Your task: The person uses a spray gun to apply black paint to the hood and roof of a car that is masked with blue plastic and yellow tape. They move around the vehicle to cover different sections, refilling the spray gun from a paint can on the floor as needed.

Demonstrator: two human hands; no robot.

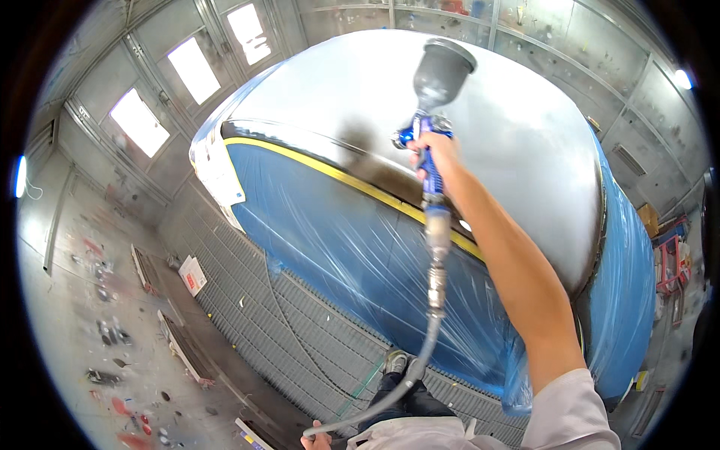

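Head camera view: the right hand (435, 154) is gripping a blue spray gun (433, 184), its fingers wrapping around the handle, and the bare forearm is reaching up from the lower right. The gun is hanging over the near side of a shiny silver car roof (517, 165), with a grey cup (444, 75) sitting on top of it. Whether a finger is pulling the trigger is hard to tell from this angle. Along the roof's near edge, dark patches (360, 139) are showing — blurry ones, just left of the gun.

From the bottom of the handle a grey hose (431, 345) is running down and curving left to the left hand (318, 438), whose fingers are closing around it at the lower rim of the view.

A strip of yellow tape (322, 162) is following the roof's lower edge, and blue plastic sheeting (330, 217) is covering the side of the car below it. White paper (216, 172) is hanging at the roof's left end. Below the car, a grated floor (232, 300) is stretching out — a thin line (279, 307) is lying across it, and a shoe (395, 361) is standing on it. Bright windows (140, 122) are glowing in the wall at upper left.
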